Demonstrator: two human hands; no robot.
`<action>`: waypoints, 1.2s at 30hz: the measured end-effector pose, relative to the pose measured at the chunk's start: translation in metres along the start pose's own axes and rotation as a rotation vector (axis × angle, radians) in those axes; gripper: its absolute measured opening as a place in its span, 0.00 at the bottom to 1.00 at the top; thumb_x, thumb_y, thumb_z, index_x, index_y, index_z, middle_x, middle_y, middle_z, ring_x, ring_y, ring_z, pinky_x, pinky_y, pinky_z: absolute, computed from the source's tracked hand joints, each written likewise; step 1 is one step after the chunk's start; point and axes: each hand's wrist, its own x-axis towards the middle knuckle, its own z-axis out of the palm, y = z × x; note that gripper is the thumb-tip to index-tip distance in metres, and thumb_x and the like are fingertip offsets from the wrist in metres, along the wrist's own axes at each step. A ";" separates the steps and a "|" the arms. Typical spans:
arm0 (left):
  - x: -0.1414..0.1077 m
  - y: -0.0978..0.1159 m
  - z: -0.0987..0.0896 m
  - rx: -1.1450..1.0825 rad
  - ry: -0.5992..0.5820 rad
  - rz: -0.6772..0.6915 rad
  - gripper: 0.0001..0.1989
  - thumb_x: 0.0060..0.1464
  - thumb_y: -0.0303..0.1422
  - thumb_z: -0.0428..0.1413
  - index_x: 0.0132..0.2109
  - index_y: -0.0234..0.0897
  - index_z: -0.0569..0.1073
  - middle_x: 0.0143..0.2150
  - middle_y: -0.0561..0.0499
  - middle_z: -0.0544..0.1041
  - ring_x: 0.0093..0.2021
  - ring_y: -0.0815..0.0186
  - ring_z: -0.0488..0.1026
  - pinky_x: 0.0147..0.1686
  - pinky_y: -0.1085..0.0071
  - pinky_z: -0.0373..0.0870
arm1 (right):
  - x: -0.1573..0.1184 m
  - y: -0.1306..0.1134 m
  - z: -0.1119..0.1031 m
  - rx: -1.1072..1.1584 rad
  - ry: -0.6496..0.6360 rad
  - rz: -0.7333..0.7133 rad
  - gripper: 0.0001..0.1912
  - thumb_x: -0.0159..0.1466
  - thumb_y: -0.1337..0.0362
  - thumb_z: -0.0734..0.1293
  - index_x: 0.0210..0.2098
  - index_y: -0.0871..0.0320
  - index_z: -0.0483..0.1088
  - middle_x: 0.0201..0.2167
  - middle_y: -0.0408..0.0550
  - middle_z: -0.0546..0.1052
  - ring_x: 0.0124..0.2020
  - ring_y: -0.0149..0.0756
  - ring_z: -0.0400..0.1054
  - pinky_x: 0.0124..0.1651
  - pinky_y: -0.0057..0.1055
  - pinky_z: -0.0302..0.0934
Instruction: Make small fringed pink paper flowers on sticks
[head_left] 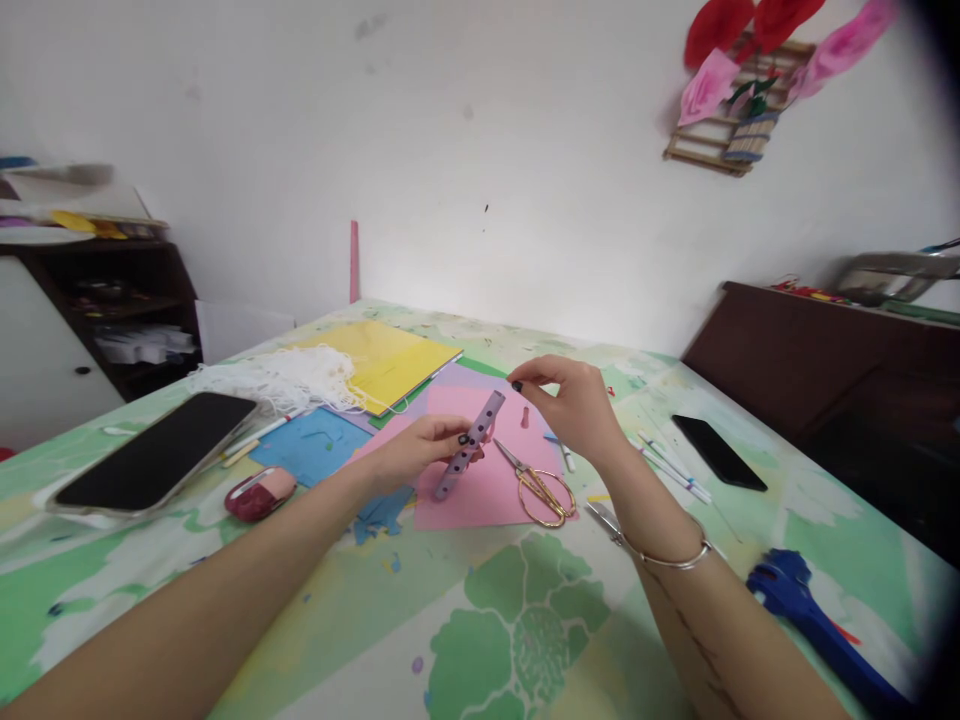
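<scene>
My left hand is closed around a narrow lilac strip with dark dots, held tilted above a pink sheet of paper. I cannot tell whether the strip is flat or rolled. To its right, my right hand is raised, thumb and fingertips pinched on a small dark piece, apart from the strip. Gold-handled scissors lie on the pink sheet between my hands. A small pink piece rests near their tips. By my right wrist lies a metal-bladed tool, partly hidden.
At left are a phone, a dark red and pink object, blue sheets, white yarn and a yellow folder. Markers, another phone and a blue tool, perhaps a glue gun, lie at right.
</scene>
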 end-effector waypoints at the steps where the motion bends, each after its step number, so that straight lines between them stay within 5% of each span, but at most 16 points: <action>1: 0.000 -0.001 0.000 0.003 -0.001 0.005 0.12 0.55 0.37 0.55 0.43 0.34 0.73 0.38 0.48 0.73 0.41 0.65 0.70 0.43 0.67 0.63 | 0.000 0.001 0.001 0.001 -0.017 -0.008 0.12 0.56 0.75 0.63 0.30 0.56 0.77 0.29 0.43 0.77 0.31 0.31 0.71 0.37 0.29 0.62; 36: 0.002 -0.003 -0.002 -0.126 0.067 0.015 0.13 0.52 0.37 0.58 0.44 0.36 0.75 0.35 0.49 0.74 0.37 0.67 0.69 0.41 0.68 0.62 | 0.000 0.000 0.000 0.058 -0.130 -0.028 0.09 0.57 0.70 0.64 0.33 0.55 0.76 0.32 0.44 0.78 0.35 0.32 0.71 0.41 0.31 0.64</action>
